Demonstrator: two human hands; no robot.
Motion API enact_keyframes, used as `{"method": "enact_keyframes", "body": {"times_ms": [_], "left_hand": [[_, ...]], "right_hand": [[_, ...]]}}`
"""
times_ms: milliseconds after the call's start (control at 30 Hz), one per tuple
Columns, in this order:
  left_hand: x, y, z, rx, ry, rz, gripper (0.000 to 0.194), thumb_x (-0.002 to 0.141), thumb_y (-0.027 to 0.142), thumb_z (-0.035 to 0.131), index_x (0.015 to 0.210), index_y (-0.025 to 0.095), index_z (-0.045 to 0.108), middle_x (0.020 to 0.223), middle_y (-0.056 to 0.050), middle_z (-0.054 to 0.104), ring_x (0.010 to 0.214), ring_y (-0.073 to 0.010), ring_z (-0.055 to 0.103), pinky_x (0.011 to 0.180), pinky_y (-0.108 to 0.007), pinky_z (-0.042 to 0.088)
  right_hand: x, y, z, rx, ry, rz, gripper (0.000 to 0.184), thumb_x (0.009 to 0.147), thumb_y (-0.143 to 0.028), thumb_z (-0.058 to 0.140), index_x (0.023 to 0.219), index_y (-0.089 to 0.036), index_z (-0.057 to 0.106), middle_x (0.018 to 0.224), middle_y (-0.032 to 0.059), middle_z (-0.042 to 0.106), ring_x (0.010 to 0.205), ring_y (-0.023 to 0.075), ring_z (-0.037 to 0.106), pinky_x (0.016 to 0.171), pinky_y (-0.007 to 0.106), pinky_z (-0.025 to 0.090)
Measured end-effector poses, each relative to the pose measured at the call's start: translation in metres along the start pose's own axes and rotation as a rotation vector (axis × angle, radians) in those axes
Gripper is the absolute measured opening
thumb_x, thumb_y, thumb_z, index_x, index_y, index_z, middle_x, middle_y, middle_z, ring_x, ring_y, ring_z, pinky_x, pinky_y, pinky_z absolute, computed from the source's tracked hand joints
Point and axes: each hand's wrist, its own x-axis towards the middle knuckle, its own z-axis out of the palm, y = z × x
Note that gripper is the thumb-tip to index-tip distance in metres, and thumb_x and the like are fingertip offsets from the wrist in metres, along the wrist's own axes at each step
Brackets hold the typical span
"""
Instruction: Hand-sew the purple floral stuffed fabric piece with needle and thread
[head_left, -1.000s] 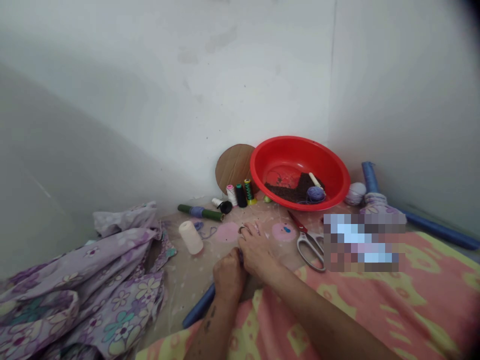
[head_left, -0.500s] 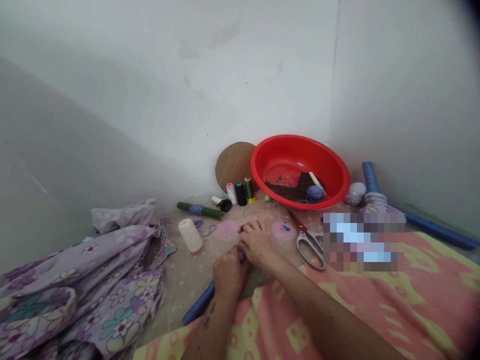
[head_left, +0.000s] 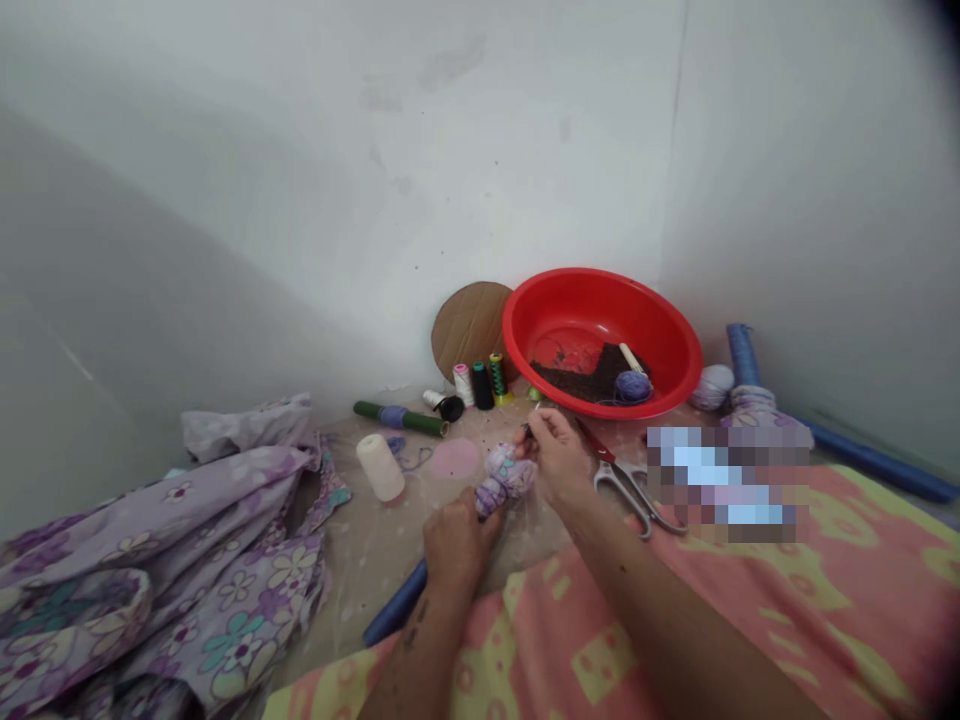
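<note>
Left hand (head_left: pixel 454 535) clamped around blue stick (head_left: pixel 394 605); patterned cloth bundle (head_left: pixel 510 478) at stick's far end, between hands. Right hand (head_left: pixel 555 455) beside bundle, grip unclear. Step seemingly binding; next move calls for steady left hold.

From the person's place I count one left hand (head_left: pixel 456 535), one right hand (head_left: pixel 561 458), four small thread spools (head_left: pixel 481 387) and one cardboard disc (head_left: pixel 465 325) toward twelve o'clock. Toward eleven lie one green rod (head_left: pixel 426 424) and one white cone (head_left: pixel 381 470); toward one, one red basin (head_left: pixel 536 325), one pair of scissors (head_left: pixel 604 453) and two yarn balls (head_left: pixel 632 386). There are three blue rods (head_left: pixel 397 603), one near eleven, two near two, and two bound floral bundles (head_left: pixel 505 474), at twelve and near two.
</note>
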Motion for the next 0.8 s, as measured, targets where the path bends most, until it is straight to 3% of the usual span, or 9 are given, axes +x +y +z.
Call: {"method": "enact_keyframes", "body": {"times_ms": [133,233,300,367,500,567,667,800], "left_hand": [[0.0,0.001,-0.003,-0.016,-0.018,-0.021,0.047,0.073,0.055,0.032,0.091,0.02,0.056,0.079,-0.007,0.062,0.076,-0.0191,0.056,0.064,-0.026,0.036],[0.001,0.0,-0.003,-0.028,-0.015,-0.014,0.047,0.073,0.056,0.032,0.093,0.021,0.056,0.079,-0.006,0.062,0.075,-0.0192,0.056,0.064,-0.026,0.036],[0.001,-0.001,-0.002,-0.027,-0.01,-0.01,0.048,0.072,0.057,0.031,0.093,0.021,0.056,0.078,-0.006,0.061,0.074,-0.0193,0.056,0.064,-0.026,0.036],[0.002,-0.002,-0.001,-0.024,-0.007,-0.013,0.049,0.072,0.058,0.031,0.092,0.022,0.056,0.079,-0.006,0.061,0.074,-0.0193,0.056,0.064,-0.026,0.036],[0.003,-0.003,0.002,-0.02,-0.005,-0.017,0.048,0.072,0.058,0.032,0.094,0.023,0.056,0.078,-0.007,0.062,0.073,-0.019,0.056,0.063,-0.026,0.036],[0.003,-0.004,0.003,-0.018,0.0,-0.012,0.049,0.073,0.058,0.029,0.094,0.023,0.055,0.078,-0.007,0.062,0.072,-0.0188,0.057,0.062,-0.026,0.036],[0.003,-0.004,0.004,-0.018,0.006,-0.006,0.051,0.073,0.059,0.027,0.093,0.022,0.056,0.077,-0.007,0.062,0.071,-0.0188,0.057,0.062,-0.026,0.036],[0.003,-0.005,0.004,-0.025,0.011,0.013,0.049,0.073,0.059,0.028,0.093,0.023,0.056,0.077,-0.006,0.062,0.071,-0.0195,0.057,0.061,-0.026,0.036]], "right_hand": [[0.009,-0.017,-0.025,-0.135,0.282,-0.253,0.022,0.074,-0.04,0.043,0.072,-0.018,0.044,0.057,-0.0047,0.044,0.054,0.0084,0.045,0.055,0.021,0.037],[0.014,-0.025,-0.044,-0.343,0.422,-0.367,0.022,0.077,-0.039,0.039,0.078,-0.018,0.047,0.062,-0.0026,0.046,0.058,0.0097,0.044,0.057,0.023,0.036],[0.014,-0.026,-0.05,-0.491,0.447,-0.423,0.024,0.077,-0.039,0.038,0.081,-0.018,0.05,0.068,0.0,0.05,0.063,0.0116,0.046,0.062,0.025,0.036],[0.012,-0.024,-0.049,-0.664,0.318,-0.465,0.023,0.076,-0.037,0.042,0.08,-0.018,0.054,0.073,0.0025,0.054,0.069,0.0135,0.047,0.07,0.028,0.034],[0.0,-0.018,-0.031,-0.969,-0.223,-0.474,0.018,0.075,-0.032,0.047,0.077,-0.02,0.061,0.072,0.0017,0.06,0.075,0.014,0.048,0.078,0.03,0.027],[-0.007,-0.015,-0.021,-1.071,-0.425,-0.48,0.016,0.075,-0.03,0.048,0.076,-0.023,0.062,0.074,0.0002,0.061,0.077,0.0141,0.047,0.08,0.03,0.025],[-0.015,-0.013,-0.013,-1.192,-0.58,-0.534,0.014,0.074,-0.028,0.05,0.078,-0.023,0.063,0.076,0.001,0.062,0.081,0.0156,0.044,0.08,0.032,0.022],[-0.017,-0.006,-0.007,-1.308,-0.643,-0.602,0.014,0.074,-0.026,0.049,0.074,-0.022,0.063,0.073,0.0017,0.061,0.081,0.0164,0.042,0.084,0.035,0.018]]}}
